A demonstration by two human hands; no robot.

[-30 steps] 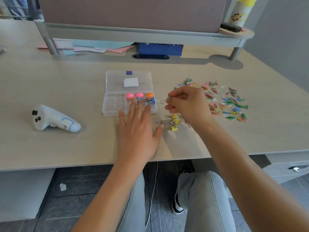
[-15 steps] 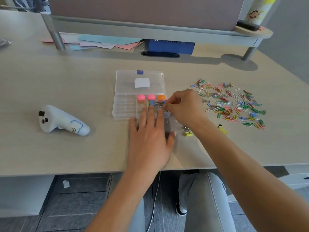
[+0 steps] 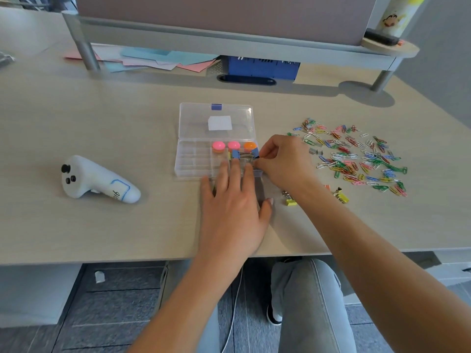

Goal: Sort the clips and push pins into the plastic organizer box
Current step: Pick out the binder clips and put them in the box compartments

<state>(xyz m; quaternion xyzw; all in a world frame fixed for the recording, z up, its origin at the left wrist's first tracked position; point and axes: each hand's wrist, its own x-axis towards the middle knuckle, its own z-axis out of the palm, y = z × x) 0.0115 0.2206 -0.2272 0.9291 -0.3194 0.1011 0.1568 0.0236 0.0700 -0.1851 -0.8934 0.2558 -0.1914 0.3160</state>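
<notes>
The open organizer box (image 3: 193,159) sits mid-desk (image 3: 102,225). The left hand (image 3: 233,207), flat and empty, presses its near edge; the right hand (image 3: 283,163) pinches something unclear at its right compartments, beside blue binder clips (image 3: 244,154).

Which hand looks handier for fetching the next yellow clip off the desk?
The right hand, probably. The yellow binder clips and the paper clip pile lie on its side of the organizer box. The left hand lies flat with its fingers on the box's front edge, seemingly steadying it.

Clips (image 3: 356,159) right of organizer box (image 3: 193,161)
</notes>
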